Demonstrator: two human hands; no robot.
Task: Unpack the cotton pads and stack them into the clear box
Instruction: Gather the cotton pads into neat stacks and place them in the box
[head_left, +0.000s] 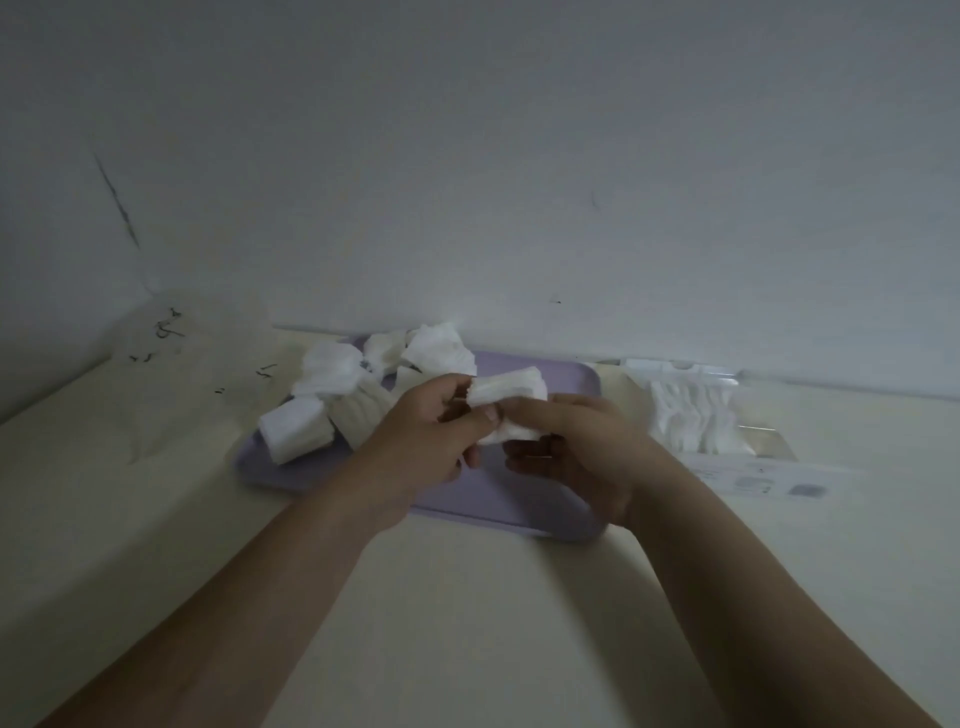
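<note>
My left hand (426, 441) and my right hand (571, 452) meet above a lilac tray (519, 504), and both pinch a small stack of white cotton pads (511, 397) between thumbs and fingers. Several loose clumps of cotton pads (332, 395) lie heaped on the tray's far left part. At the right, against the wall, stands the clear box (696, 415) with white pads inside it. A flat clear wrapper with printed labels (769, 480) lies in front of the box.
Everything rests on a pale cream tabletop (467, 597) that meets a white wall (519, 182) at the back. Dark scribble marks (166, 327) show on the surface at the far left.
</note>
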